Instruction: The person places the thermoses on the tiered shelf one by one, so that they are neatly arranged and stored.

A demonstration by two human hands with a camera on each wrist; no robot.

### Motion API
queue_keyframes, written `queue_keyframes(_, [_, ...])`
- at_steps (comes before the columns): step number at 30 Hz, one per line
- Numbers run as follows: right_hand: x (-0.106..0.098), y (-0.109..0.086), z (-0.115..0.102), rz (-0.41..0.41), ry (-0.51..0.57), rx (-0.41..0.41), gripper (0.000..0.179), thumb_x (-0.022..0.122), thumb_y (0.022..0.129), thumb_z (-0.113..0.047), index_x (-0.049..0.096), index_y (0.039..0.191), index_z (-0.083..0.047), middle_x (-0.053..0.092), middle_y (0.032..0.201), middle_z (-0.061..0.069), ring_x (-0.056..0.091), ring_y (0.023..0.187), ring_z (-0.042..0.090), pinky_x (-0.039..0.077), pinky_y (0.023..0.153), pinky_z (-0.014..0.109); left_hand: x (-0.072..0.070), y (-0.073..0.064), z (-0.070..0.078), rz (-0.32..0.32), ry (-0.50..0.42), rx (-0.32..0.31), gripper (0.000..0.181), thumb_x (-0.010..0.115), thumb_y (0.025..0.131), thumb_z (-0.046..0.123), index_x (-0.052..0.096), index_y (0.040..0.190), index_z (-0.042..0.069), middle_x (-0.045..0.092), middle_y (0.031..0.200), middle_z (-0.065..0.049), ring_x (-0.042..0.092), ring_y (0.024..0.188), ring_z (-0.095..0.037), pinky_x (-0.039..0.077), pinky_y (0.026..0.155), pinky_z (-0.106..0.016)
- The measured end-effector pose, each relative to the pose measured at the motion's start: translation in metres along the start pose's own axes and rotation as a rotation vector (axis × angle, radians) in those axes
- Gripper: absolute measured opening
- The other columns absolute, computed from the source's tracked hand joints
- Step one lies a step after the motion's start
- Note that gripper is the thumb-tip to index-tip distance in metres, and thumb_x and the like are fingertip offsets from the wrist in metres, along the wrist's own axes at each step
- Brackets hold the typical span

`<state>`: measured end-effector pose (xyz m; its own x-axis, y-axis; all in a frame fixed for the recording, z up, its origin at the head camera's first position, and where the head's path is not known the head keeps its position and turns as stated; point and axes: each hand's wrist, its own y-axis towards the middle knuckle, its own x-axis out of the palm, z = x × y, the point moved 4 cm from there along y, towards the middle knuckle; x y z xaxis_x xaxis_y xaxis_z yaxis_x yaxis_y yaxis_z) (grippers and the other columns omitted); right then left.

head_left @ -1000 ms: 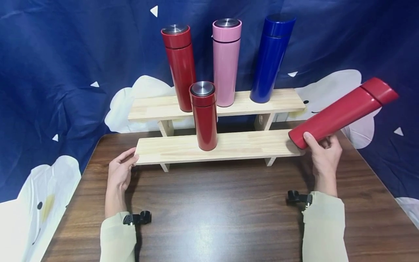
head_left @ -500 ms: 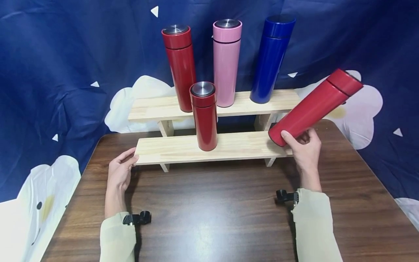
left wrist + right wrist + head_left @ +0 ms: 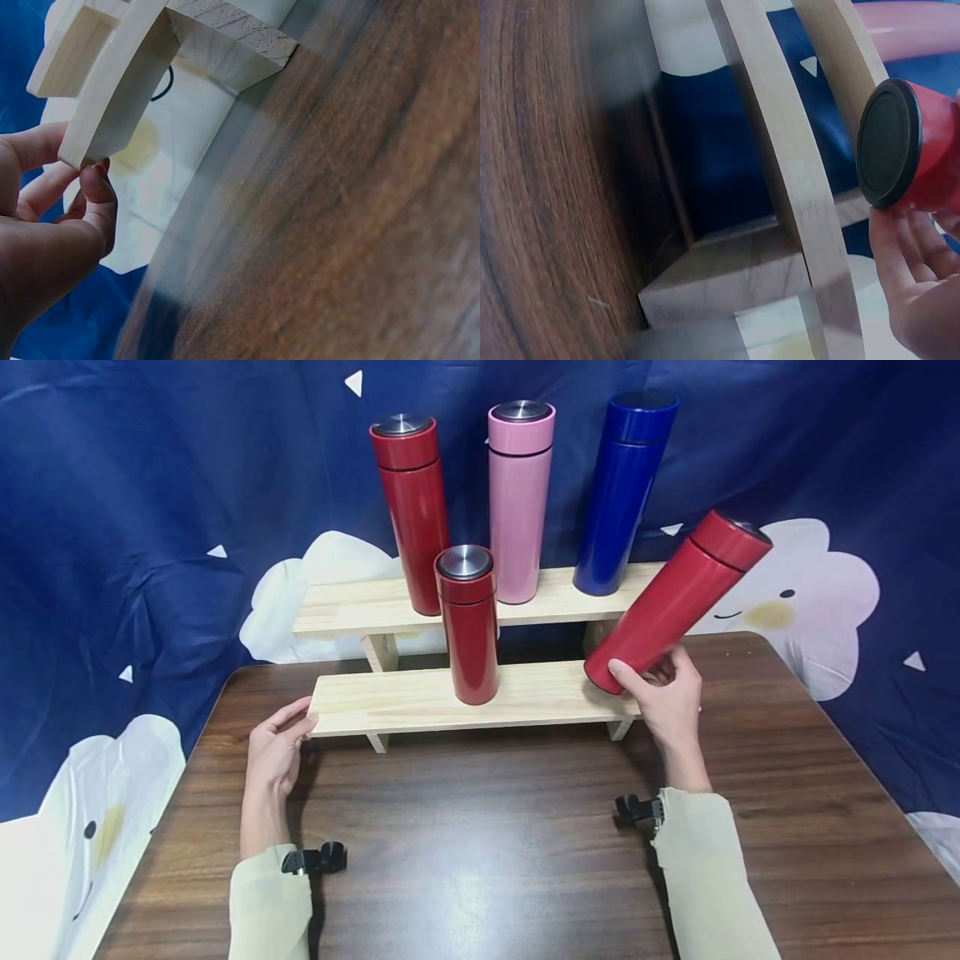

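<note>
My right hand [image 3: 670,693] grips a red thermos flask [image 3: 675,602] near its base. The flask leans with its top to the right, and its bottom overlaps the right part of the lower board in the head view. Its black base [image 3: 889,142] shows close above the board edge in the right wrist view. My left hand [image 3: 276,747] pinches the left end of the two-tier wooden shelf [image 3: 390,702] at its lower board. Another red thermos [image 3: 472,635] stands upright at the middle of that board. A third red thermos [image 3: 411,518], a pink thermos [image 3: 517,518] and a blue thermos [image 3: 622,502] stand on the upper tier.
The shelf stands at the back of a brown wooden table [image 3: 465,860]. Behind it hangs a dark blue curtain [image 3: 150,527] with white cloud faces. The upper board [image 3: 337,606] sits behind and above the lower one.
My right hand has carried its red thermos leftward from beyond the shelf's right end to over the lower board. The flask has become more upright. My left hand has stayed in place.
</note>
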<state>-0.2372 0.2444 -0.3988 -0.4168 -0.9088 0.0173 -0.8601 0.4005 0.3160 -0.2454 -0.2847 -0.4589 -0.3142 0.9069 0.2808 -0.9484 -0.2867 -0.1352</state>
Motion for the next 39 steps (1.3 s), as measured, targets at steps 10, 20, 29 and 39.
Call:
queue_keyframes(10, [0.017,0.000,-0.003,-0.048,-0.010,-0.016,0.055,0.085,0.079,-0.007,0.062,0.129,-0.009,0.066,0.112,0.001,0.064,0.098,0.017,0.053,0.083,0.020,0.000,0.000,0.001,-0.004,-0.022,0.004,0.032,0.069,0.088,-0.013,0.070,0.120,-0.006,0.070,0.101,-0.007,0.063,0.080,-0.012,0.049,0.066,-0.017])
queue_keyframes(20, [0.036,-0.003,-0.002,-0.146,-0.028,-0.050,0.060,0.085,0.079,-0.008,0.059,0.134,-0.006,0.065,0.117,0.004,0.064,0.102,0.017,0.054,0.084,0.021,0.000,0.002,0.002,-0.002,-0.025,0.008,0.030,0.069,0.088,-0.014,0.072,0.116,-0.004,0.071,0.097,-0.006,0.063,0.079,-0.012,0.048,0.066,-0.018])
queue_keyframes(29, [0.052,-0.018,-0.034,-0.200,-0.129,-0.043,0.060,0.082,0.082,-0.007,0.056,0.135,0.003,0.065,0.120,0.017,0.063,0.099,0.011,0.054,0.084,0.020,0.001,0.000,0.002,0.000,0.002,0.019,0.031,0.068,0.089,-0.013,0.069,0.120,-0.007,0.071,0.099,-0.005,0.062,0.081,-0.012,0.048,0.066,-0.017])
queue_keyframes(39, [0.060,-0.015,-0.013,-0.229,-0.216,-0.050,0.060,0.085,0.082,-0.012,0.057,0.134,-0.001,0.068,0.116,0.017,0.066,0.094,0.017,0.054,0.081,0.020,0.000,0.000,0.001,-0.007,-0.015,0.023,0.028,0.068,0.089,-0.014,0.072,0.115,-0.004,0.072,0.097,-0.004,0.062,0.078,-0.011,0.047,0.064,-0.017])
